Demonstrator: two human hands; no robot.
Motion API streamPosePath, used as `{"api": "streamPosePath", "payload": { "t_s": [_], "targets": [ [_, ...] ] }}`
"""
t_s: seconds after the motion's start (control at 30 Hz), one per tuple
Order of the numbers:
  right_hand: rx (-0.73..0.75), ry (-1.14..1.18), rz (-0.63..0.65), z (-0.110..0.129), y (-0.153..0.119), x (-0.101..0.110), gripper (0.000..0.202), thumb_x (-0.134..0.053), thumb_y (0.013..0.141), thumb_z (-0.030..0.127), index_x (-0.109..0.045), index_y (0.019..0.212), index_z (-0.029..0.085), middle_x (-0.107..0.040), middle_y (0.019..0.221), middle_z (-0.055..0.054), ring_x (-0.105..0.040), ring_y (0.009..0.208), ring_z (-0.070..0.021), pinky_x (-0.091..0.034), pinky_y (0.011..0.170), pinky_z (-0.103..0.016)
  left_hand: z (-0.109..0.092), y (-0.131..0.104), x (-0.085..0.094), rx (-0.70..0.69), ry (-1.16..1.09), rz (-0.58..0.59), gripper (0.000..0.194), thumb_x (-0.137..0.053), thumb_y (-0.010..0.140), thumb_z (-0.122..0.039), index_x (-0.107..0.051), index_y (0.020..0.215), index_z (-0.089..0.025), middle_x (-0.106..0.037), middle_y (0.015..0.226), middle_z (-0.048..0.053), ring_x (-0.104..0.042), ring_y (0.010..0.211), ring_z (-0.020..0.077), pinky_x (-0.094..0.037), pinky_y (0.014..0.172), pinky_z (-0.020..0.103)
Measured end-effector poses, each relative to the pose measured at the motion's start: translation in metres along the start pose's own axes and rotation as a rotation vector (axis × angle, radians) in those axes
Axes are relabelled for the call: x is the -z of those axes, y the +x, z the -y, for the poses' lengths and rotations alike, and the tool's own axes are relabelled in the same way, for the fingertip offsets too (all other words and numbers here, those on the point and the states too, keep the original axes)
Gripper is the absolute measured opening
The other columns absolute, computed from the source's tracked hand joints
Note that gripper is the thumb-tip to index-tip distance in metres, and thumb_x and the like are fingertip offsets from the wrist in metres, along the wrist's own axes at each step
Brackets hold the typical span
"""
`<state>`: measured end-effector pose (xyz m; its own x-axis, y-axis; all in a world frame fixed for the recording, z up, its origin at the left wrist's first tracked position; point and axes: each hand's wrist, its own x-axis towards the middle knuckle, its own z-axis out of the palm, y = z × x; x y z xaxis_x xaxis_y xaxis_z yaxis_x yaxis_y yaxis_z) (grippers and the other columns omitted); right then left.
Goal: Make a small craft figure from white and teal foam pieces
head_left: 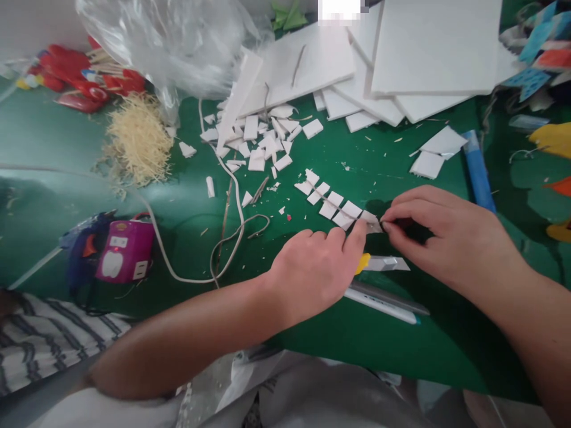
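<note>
In the head view, the chain [331, 205], made of small white pieces along a thin grey cord [322, 198], lies on the green desk [383, 351], between the two hands. Taking the chain as the clock's centre, the left hand [312, 267] is at seven o'clock; its index finger presses the end piece [369, 219], but whether its grip is closed on something cannot be told. The right hand [450, 232], at three o'clock, has thumb and finger pinched together at the chain's end, seemingly on the cord. The knife [386, 263] is between four and five, the scraps [267, 142] at ten.

The chain should be very light; the pieces look stiff but easy to crumble, the cord flexible. It is probably safest to hold the pieces by their flat faces, gently.
</note>
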<state>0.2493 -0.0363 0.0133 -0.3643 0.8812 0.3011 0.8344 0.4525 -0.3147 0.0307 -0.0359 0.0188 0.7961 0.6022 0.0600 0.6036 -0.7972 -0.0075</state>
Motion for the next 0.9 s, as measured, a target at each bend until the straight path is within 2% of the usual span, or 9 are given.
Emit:
{"api": "streamPosePath", "payload": {
  "t_s": [0.2,0.4,0.5,0.57,0.7,0.73,0.8,0.9],
  "targets": [
    [-0.023,-0.050,-0.043,-0.003,-0.003,0.001,0.009,-0.057,0.087,0.020,-0.064,0.081,0.023,-0.076,0.087,-0.004,-0.072,0.074,-0.0169,-0.053,0.059,-0.028,0.001,0.000,-0.001,-0.011,0.017,-0.044,0.047,-0.051,0.095,-0.015,-0.063,0.140,-0.008,-0.067,0.071,0.000,-0.067,0.057,0.0157,-0.044,0.049,0.028],
    [-0.224,-0.140,-0.104,-0.006,-0.002,0.012,0.006,-0.063,0.078,0.018,-0.063,0.073,0.022,-0.071,0.075,-0.002,-0.066,0.063,-0.0142,-0.048,0.053,-0.026,0.000,-0.001,0.000,-0.017,0.006,-0.049,0.047,-0.052,0.094,-0.015,-0.063,0.139,-0.007,-0.066,0.071,0.000,-0.065,0.056,0.0159,-0.047,0.047,0.028],
    [-0.298,-0.129,-0.121,-0.004,0.000,0.015,0.004,-0.066,0.077,0.019,-0.065,0.073,0.022,-0.070,0.072,-0.002,-0.067,0.063,-0.0137,-0.049,0.056,-0.025,0.000,-0.001,0.000,-0.015,0.008,-0.043,0.047,-0.052,0.095,-0.015,-0.062,0.140,-0.007,-0.066,0.071,0.000,-0.065,0.055,0.0159,-0.047,0.048,0.029],
    [-0.341,-0.085,-0.127,-0.003,0.000,0.015,0.005,-0.067,0.078,0.021,-0.070,0.082,0.021,-0.072,0.073,-0.001,-0.067,0.062,-0.0130,-0.050,0.056,-0.025,0.000,-0.001,0.000,-0.015,-0.002,-0.027,0.049,-0.054,0.093,-0.015,-0.061,0.141,-0.007,-0.067,0.072,0.000,-0.066,0.057,0.0162,-0.048,0.048,0.029],
    [-0.406,0.017,-0.121,0.002,-0.002,0.012,0.031,-0.066,0.081,0.022,-0.073,0.111,0.021,-0.076,0.083,0.000,-0.066,0.058,-0.0105,-0.052,0.057,-0.024,0.000,0.000,0.000,-0.003,-0.013,-0.013,0.050,-0.054,0.093,-0.015,-0.061,0.142,-0.007,-0.068,0.073,0.000,-0.067,0.058,0.0169,-0.049,0.049,0.030],
    [-0.413,0.031,-0.130,0.003,-0.002,0.012,0.029,-0.065,0.083,0.022,-0.073,0.111,0.021,-0.076,0.084,0.001,-0.066,0.059,-0.0101,-0.052,0.058,-0.024,0.000,0.000,0.000,0.001,-0.012,-0.013,0.050,-0.054,0.092,-0.015,-0.061,0.142,-0.007,-0.068,0.073,0.000,-0.067,0.057,0.0170,-0.049,0.048,0.030],
    [-0.414,0.042,-0.155,0.006,-0.001,0.014,0.014,-0.062,0.089,0.024,-0.074,0.096,0.023,-0.075,0.078,0.001,-0.067,0.063,-0.0103,-0.052,0.060,-0.024,-0.001,0.000,0.001,0.002,-0.009,-0.014,0.051,-0.054,0.092,-0.014,-0.061,0.142,-0.006,-0.067,0.072,0.000,-0.066,0.056,0.0167,-0.049,0.048,0.030],
    [-0.453,0.042,-0.203,0.010,0.000,0.020,0.025,-0.060,0.093,0.031,-0.066,0.070,0.024,-0.072,0.070,0.001,-0.067,0.067,-0.0115,-0.048,0.059,-0.024,0.000,-0.001,0.001,-0.010,-0.012,-0.016,0.051,-0.055,0.091,-0.013,-0.061,0.141,-0.006,-0.068,0.072,0.000,-0.065,0.055,0.0160,-0.049,0.047,0.029]
  ]
}}
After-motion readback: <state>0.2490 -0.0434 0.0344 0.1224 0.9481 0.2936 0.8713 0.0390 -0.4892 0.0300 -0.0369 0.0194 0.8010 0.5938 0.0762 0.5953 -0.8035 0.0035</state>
